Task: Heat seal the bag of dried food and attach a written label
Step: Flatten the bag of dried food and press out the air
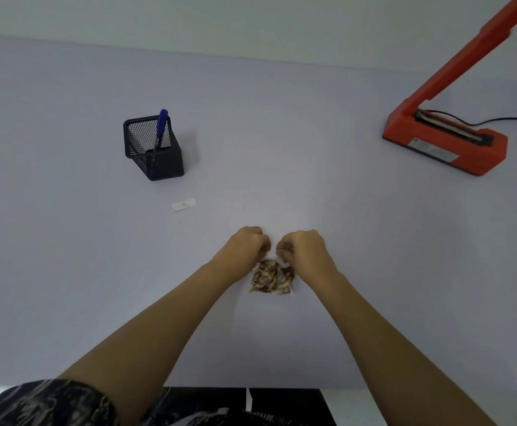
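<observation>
Your left hand (248, 245) and right hand (305, 247) pinch the clear bag (272, 278) of dried food; mesh cup (152, 149) beyond it holds one blue pen (161, 124).

Pale lilac table (282, 118), black mesh pen holder (154, 149) set at left, small white label (184, 205) laid near it, orange heat sealer (445, 142) at right, clear bag of dried food (272, 278) rested at centre.

Head camera looks steeply down at table (312, 133).

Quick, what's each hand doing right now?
Left hand: closed, pinching the top of the bag of dried food.
Right hand: closed, pinching the same bag top.
</observation>
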